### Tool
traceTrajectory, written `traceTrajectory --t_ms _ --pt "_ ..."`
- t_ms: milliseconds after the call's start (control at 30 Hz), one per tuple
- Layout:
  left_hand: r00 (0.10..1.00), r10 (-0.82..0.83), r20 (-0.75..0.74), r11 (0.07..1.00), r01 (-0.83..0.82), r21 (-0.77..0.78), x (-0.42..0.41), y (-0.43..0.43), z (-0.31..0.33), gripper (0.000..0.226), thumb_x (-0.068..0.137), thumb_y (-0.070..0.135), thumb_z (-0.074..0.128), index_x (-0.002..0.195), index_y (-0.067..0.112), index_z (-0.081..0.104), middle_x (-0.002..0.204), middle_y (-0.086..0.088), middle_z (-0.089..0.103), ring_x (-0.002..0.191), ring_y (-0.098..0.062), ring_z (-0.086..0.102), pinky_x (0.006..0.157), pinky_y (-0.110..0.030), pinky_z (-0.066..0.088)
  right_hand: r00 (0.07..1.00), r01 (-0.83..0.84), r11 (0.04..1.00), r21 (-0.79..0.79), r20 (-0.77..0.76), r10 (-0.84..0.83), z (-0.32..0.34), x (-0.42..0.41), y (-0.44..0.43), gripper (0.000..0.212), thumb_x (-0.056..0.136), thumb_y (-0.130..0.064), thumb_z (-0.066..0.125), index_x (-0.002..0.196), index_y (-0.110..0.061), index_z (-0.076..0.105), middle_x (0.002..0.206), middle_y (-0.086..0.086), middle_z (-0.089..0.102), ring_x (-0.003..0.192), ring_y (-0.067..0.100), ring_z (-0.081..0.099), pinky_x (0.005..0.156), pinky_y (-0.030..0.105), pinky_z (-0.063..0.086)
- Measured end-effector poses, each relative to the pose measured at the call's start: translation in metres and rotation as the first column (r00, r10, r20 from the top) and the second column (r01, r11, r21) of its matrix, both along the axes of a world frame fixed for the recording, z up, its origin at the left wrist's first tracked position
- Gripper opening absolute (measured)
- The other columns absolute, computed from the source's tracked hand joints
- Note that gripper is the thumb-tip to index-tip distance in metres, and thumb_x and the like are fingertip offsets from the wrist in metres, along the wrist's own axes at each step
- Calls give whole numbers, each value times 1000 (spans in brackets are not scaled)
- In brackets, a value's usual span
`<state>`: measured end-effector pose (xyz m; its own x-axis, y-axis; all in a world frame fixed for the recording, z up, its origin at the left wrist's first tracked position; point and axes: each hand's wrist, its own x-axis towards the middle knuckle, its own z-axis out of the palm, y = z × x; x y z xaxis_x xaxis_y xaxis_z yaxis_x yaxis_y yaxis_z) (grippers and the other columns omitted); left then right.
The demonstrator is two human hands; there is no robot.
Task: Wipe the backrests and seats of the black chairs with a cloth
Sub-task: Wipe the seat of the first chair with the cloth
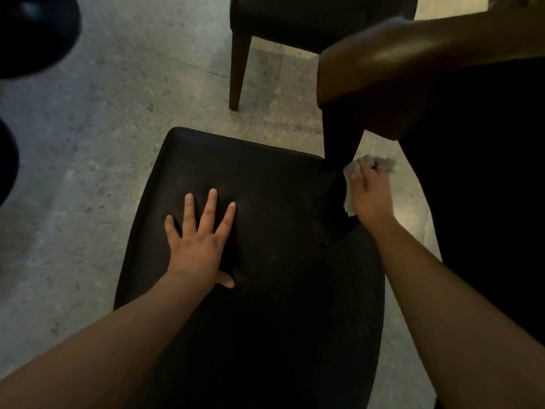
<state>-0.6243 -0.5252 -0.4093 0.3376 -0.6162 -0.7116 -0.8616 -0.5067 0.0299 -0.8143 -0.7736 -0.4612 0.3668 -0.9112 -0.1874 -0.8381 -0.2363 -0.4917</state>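
Observation:
A black padded chair seat (265, 290) fills the middle of the head view, right below me. My left hand (199, 240) lies flat on it with fingers spread, pressing a dent into the padding. My right hand (370, 196) grips a crumpled grey-white cloth (352, 172) at the seat's far right corner, against a dark table leg (340, 143). A second black chair (295, 22) with brown wooden legs stands farther ahead. No backrest shows.
A brown wooden table edge (413, 63) juts over the seat's right corner, with deep shadow beneath it. Speckled grey stone floor (118, 113) spreads to the left. Dark round shapes (32, 33) sit at the upper left edge.

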Motion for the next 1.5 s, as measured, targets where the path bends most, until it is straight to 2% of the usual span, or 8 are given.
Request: traceTrajectory --t_ms 233,367,467,667,767,1000,1233,1500 --pt "1000 -4 3 1000 4 0 0 0 0 143 62 60 80 144 33 -34 146 -7 -49 136 -43 -37 112 -68 -3 1000 18 998 -64 -9 -19 7 8 48 52 101 -22 43 151 -21 28 156 7 30 143 25 28 116 41 25" --pt "1000 1 8 1000 -1 4 0 0 -1 144 61 61 81 144 33 -34 146 -7 -49 136 -43 -38 112 -68 -4 986 -139 990 11 92 138 31 -5 80 43 98 -22 48 141 -25 46 148 4 42 134 19 41 112 40 36" --pt "1000 -1 18 1000 1 1 -1 1 -2 144 61 62 80 144 33 -34 146 -7 -49 137 -43 -37 112 -68 -3 975 -164 980 -114 134 179 39 -11 60 38 97 -17 49 134 -21 54 134 8 53 116 14 51 97 29 45" --pt "1000 -6 30 1000 6 5 -1 1 -3 145 61 63 79 144 32 -35 145 -7 -50 137 -43 -36 112 -68 -2 994 30 1000 2 -104 -30 8 15 36 58 101 -28 44 153 -25 19 162 8 14 148 29 13 120 50 15" --pt "1000 -7 27 1000 7 2 -1 1 -3 144 62 63 79 143 32 -36 145 -7 -49 137 -43 -36 112 -67 -2 997 42 996 -77 -55 -46 11 24 70 57 98 -22 45 152 -25 26 158 4 24 145 24 23 119 47 21" --pt "1000 -1 10 1000 1 0 0 1 -1 144 61 61 80 143 32 -35 145 -7 -50 136 -43 -37 112 -68 -3 965 -17 997 71 260 -2 42 9 102 42 100 -18 42 140 -30 47 148 -5 41 135 9 38 110 37 39" --pt "1000 -4 17 1000 4 4 -1 1 -1 144 62 61 80 143 32 -36 145 -8 -49 137 -44 -36 112 -68 -2 999 21 1000 10 32 -21 20 45 77 48 100 -25 47 147 -25 37 157 2 29 145 23 23 119 45 23" --pt "1000 -4 6 1000 4 2 0 1 -1 142 64 61 79 143 32 -36 145 -7 -50 136 -43 -38 112 -68 -4 974 -45 994 101 226 21 38 28 124 41 98 -13 48 135 -29 53 146 -7 44 138 10 33 115 34 33"
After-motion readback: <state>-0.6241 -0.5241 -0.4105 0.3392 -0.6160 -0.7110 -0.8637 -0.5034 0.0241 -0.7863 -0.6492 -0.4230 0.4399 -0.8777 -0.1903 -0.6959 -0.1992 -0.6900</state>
